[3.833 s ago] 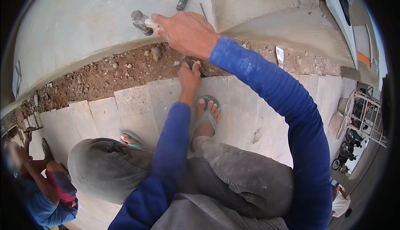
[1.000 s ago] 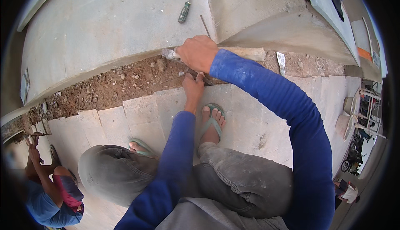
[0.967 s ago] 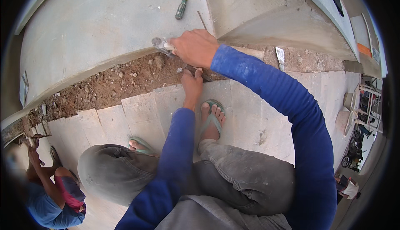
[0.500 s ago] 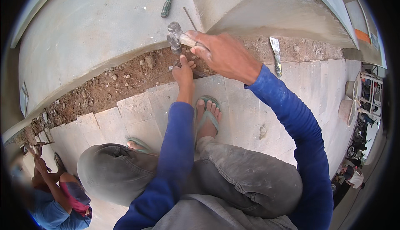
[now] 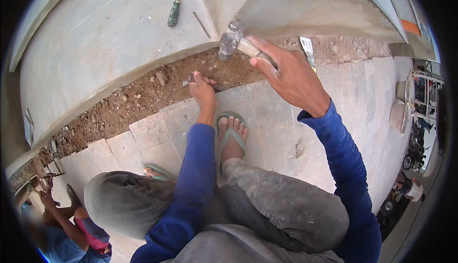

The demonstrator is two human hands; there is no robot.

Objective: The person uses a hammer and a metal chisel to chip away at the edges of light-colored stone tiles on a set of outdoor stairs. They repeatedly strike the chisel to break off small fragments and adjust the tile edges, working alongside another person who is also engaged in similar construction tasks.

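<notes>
My right hand is closed round the wooden handle of a hammer. Its worn grey metal head is raised over the strip of bare soil, up and to the right of my left hand. That hand is low at the soil's edge, fingers curled round a slim metal bar, much of it hidden by the hand. A dark end shows on the right along the paving edge, and a shiny bit sticks out on the left. The bar's exact kind cannot be made out.
A green-handled screwdriver and a thin rod lie on the concrete ledge. A scraper rests by the soil, partly behind my right hand. Buckets stand far right. Another person works at lower left.
My right hand has drawn the hammer up and right, away from my left hand. The left hand stays with the bar at the soil. The whole view has shifted slightly.
</notes>
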